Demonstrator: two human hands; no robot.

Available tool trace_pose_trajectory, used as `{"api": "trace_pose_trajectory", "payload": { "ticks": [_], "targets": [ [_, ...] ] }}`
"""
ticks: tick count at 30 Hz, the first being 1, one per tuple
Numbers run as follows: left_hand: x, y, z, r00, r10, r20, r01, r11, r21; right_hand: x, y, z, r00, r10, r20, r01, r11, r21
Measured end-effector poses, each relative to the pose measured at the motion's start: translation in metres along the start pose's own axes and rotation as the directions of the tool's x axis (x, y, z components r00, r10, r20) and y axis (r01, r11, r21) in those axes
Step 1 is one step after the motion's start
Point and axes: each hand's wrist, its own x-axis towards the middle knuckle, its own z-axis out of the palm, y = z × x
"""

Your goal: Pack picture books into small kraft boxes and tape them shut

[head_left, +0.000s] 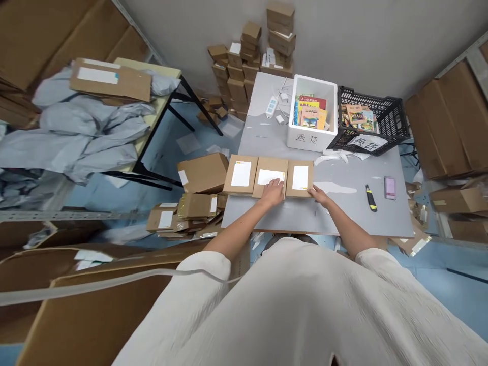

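Note:
Three brown cardboard boxes stand side by side on the grey table, each with a white label on top: a left box (227,184), a middle box (263,163) and a right box (307,173). My left hand (273,193) lies on the middle box with its fingers stretched over the lower part of the label. At the near right corner of the right box, my right hand (319,195) grips the edge between thumb and fingers. Its fingertips on the box's side are partly hidden.
A white foam bin (310,140) and a black crate (396,114), both with books, stand at the table's back. A utility knife (370,198), a phone-like object (390,188) and a power strip (271,107) lie on the table (263,217). Boxes (204,170) pile up at left.

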Motion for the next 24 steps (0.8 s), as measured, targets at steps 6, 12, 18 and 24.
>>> {"api": "trace_pose_trajectory", "payload": {
  "ticks": [6, 12, 18, 24],
  "targets": [
    [-0.002, 0.007, 0.002, 1.0, 0.008, -0.011, -0.008, 1.0, 0.003, -0.003, -0.009, 0.015, 0.999, -0.018, -0.04, 0.018, 1.0, 0.013],
    [-0.002, 0.027, 0.002, 0.997, 0.053, -0.056, -0.052, 0.999, 0.013, -0.005, -0.002, -0.005, 0.988, 0.115, -0.099, -0.116, 0.993, -0.004],
    [0.009, 0.05, 0.01, 0.997, 0.067, -0.029, -0.068, 0.996, -0.052, 0.009, 0.005, -0.039, 0.998, 0.049, -0.046, -0.052, 0.997, -0.064],
    [0.027, 0.078, 0.026, 0.999, -0.049, 0.022, 0.051, 0.993, -0.105, 0.047, 0.01, -0.062, 0.998, -0.067, 0.005, 0.067, 0.987, -0.149]
  ]
}}
